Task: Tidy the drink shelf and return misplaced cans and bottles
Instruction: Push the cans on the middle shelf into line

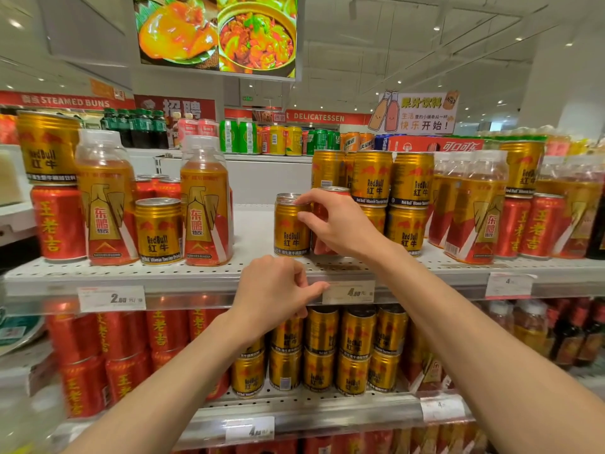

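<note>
On the upper shelf (137, 273), my right hand (340, 224) grips a red can (322, 249) that stands among gold ones. My fingers curl round its left side, and their tips reach the top of a single gold Red Bull can (291, 231) close beside it. Most of the red can is hidden by my hand; only its lid and strips of its side show. My left hand (275, 290) hovers in front of the shelf edge, fingers loosely curled, holding nothing. To the right stands a stacked group of gold Red Bull cans (406, 204).
At the left of the shelf stand two gold-and-red bottles (204, 204), a lone Red Bull can (158, 231) and red cans (57, 221). More such bottles (474, 208) and red cans (537, 224) fill the right. Bare shelf lies behind the held can. The lower shelf holds Red Bull cans (320, 352).
</note>
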{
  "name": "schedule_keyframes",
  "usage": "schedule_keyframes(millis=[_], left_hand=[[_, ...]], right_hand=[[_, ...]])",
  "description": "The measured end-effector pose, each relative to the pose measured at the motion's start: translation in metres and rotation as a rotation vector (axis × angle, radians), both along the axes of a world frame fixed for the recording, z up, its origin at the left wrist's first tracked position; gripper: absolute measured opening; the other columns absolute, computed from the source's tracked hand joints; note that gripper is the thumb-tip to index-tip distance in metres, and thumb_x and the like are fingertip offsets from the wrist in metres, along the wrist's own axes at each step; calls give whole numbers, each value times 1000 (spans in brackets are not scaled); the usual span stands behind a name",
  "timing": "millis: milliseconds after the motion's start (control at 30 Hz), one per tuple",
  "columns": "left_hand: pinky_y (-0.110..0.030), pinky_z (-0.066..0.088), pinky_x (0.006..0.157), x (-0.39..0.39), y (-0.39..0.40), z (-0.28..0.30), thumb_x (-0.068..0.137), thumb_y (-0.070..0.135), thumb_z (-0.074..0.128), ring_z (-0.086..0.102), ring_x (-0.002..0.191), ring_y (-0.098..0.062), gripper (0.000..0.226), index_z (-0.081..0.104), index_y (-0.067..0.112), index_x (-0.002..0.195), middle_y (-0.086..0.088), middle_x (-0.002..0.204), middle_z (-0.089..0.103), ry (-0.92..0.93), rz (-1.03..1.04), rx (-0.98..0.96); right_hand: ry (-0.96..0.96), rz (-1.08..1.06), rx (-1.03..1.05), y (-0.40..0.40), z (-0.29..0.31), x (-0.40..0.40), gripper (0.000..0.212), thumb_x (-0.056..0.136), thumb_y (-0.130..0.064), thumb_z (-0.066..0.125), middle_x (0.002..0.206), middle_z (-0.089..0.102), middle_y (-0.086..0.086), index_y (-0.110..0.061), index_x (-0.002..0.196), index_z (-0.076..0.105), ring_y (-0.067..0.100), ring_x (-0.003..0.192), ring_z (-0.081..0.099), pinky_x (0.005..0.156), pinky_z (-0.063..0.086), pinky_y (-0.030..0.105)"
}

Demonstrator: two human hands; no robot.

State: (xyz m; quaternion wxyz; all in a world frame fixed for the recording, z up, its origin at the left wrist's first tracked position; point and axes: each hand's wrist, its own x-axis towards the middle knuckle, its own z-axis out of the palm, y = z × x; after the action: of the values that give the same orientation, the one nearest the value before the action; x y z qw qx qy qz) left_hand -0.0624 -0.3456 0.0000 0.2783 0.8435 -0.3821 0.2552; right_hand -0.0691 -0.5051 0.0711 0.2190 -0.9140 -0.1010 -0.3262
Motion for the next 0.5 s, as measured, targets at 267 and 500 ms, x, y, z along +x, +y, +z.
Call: schedule_keyframes(millis=[267,500], left_hand=[[-26,60,78,0,0,0,88,61,66,65,52,5,49,60,26,55,14,48,67,14,-9,-1],[-27,60,77,-2,1,2,89,60,66,66,52,4,49,62,24,55,13,49,68,37,-19,7]], right_hand=[[-25,-6,40,5,-2,3,29,95,-35,65,118,66,-4,-22,121,61,23,84,73,66,62,24],[-22,25,27,-2,0,-6,33,98,-31,61,119,69,-2,-22,130,62,11,93,70,82,63,38]])
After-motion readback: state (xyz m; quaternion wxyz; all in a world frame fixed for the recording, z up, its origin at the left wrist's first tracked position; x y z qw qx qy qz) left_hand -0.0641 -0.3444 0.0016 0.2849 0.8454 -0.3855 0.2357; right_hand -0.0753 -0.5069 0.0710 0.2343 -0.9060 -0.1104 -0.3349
